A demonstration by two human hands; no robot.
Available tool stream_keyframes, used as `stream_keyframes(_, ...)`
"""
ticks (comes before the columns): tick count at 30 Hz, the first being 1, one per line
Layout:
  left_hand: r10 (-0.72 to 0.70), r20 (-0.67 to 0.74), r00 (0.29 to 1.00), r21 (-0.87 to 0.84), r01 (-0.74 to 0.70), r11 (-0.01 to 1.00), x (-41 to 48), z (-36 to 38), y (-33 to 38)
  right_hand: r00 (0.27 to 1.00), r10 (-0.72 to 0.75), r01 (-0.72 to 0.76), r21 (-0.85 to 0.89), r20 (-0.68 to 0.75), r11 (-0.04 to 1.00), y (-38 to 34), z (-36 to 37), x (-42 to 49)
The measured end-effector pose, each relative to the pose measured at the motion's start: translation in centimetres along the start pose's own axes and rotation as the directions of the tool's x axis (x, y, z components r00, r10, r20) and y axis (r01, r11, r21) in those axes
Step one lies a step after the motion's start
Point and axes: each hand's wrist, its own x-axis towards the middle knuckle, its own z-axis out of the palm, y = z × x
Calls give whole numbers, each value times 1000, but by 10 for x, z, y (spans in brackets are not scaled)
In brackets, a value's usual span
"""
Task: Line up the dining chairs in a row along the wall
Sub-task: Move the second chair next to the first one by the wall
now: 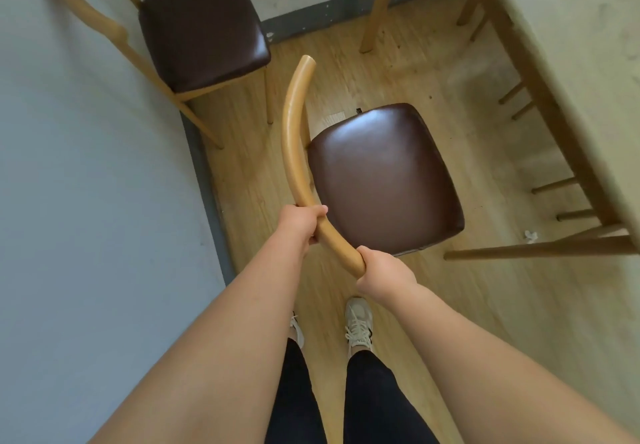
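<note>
Left hand: the left hand [300, 223] is wrapped tight round the curved back rail [294, 152] of the near chair, fingers curled under it and thumb tip showing over the top; it holds nothing else
Right hand: the right hand [382, 270] is closed round the same rail at its near end, just beside the left hand but apart from it; fingers pressed together round the wood
Near chair: its dark brown seat [384, 180] lies just beyond the hands, turned at an angle to the wall [86, 166] on the left, with a strip of wooden floor [249, 180] between them; whether its legs rest on the floor or are lifted cannot be told
Far chair: a second chair [204, 31] with a like seat stands in the corner, its back against the wall on the left; it looks placed already
Table: a wooden table [540, 73] stands to the right, one leg near the far wall; part of it is cut off by the frame edge
Progress: one chair seems set along the wall; the held chair is near but not yet square to it nor level with the first; it probably wants turning and drawing in beside the far chair; whether more chairs are left cannot be seen
</note>
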Motion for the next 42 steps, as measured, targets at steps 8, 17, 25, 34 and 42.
stream_keyframes(8, -19, -25, 1000, -54, 17, 998, 29, -84, 27, 998, -52, 53, -21, 17, 998, -84, 7, 31)
stream_keyframes(17, -35, -169, 985, -84, 21, 996, 69, -192, 57, 985, -160, 164, -67, 59, 984, -199, 18, 72)
stream_keyframes(25, -6, -281, 960, -137, -34, 990, 90, -264, 77, 961, -244, 259, -118, 127, 959, -282, 28, 94)
stream_keyframes(34, -26, -329, 944, -183, -37, 982, 91, -301, 73, 934, -280, 331, -242, 224, 912, -330, 41, 89)
stream_keyframes(42, -48, -480, 876, -97, 1, 995, 94, -315, 49, 894, -287, 377, -229, 344, 898, -346, 54, 77)
